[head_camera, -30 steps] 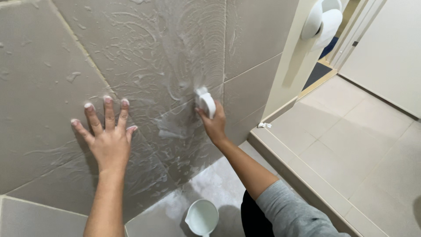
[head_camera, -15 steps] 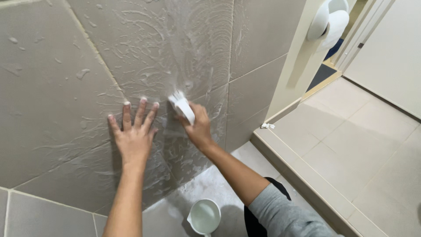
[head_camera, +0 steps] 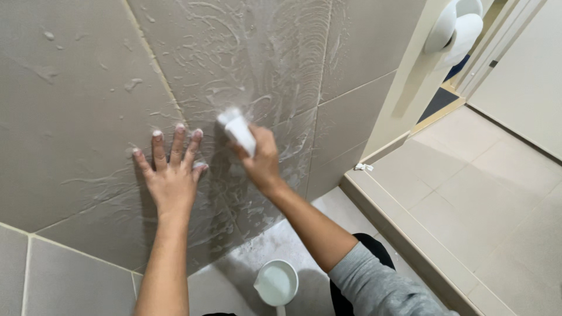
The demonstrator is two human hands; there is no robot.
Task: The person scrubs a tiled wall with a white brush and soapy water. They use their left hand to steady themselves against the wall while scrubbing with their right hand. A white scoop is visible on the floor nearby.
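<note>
The white scrubber [head_camera: 237, 131] has been moved to the left along the soapy tile wall [head_camera: 82, 105] since a second ago. Then it was held further right; now it is pressed on the wall just beside the left hand [head_camera: 172, 181]. The right hand [head_camera: 260, 161] is wrapped around the scrubber, with the fingers closed tight on its lower end. The left hand has been shifted too, a little to the right and up. It is laid flat on the wall, with the fingers spread apart and foam on the fingertips [head_camera: 157, 136].

More white soap swirls are seen on the tiles above the scrubber, so that part of the wall looks scrubbed already. The tiles at the far left look less soapy, and it is judged that the scrubbing is being carried that way.

A white scoop [head_camera: 276, 284] with pale water in it is set on the floor, below the right arm. No packages, labels or signs are seen. A white rounded holder [head_camera: 456, 26] is fixed on the door frame at the top right. A small white scrap [head_camera: 363, 167] lies on the raised floor edge [head_camera: 410, 246].
</note>
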